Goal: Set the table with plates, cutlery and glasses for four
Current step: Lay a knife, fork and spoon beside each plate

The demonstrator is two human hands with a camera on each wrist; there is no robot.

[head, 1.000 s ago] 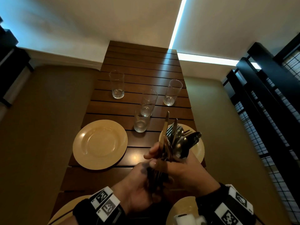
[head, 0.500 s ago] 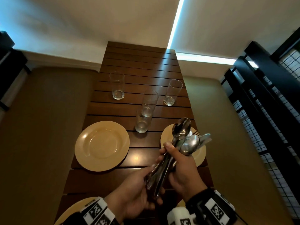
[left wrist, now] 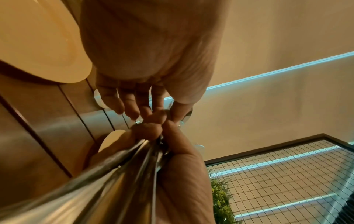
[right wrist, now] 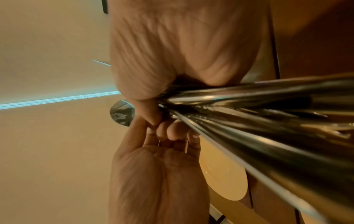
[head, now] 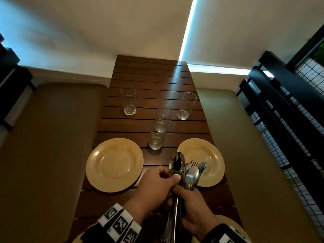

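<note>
My right hand [head: 185, 192] grips a bundle of cutlery [head: 192, 174] upright above the table's near half: spoons, a fork and a knife. One spoon [head: 177, 162] sticks up higher than the others. The left hand [head: 172, 174] is closed around that spoon's neck, just under the bowl, against the right hand. The left wrist view shows the left fingers [left wrist: 134, 106] meeting the right hand above the handles [left wrist: 114, 174]. Two yellow plates [head: 114, 164] [head: 210, 151] lie side by side. Two single glasses [head: 129, 100] [head: 186, 106] and a stack of two glasses [head: 160, 127] stand behind them.
The slatted wooden table [head: 150, 79] runs away from me, with padded benches [head: 52, 137] on both sides. Two more yellow plates show at the near edge [head: 75, 239] [head: 233, 223]. A dark railing with wire mesh [head: 289, 128] stands to the right.
The left hand has slid up from the handles' lower ends to the raised spoon's neck. The bundle has turned upright and closer together in the right hand.
</note>
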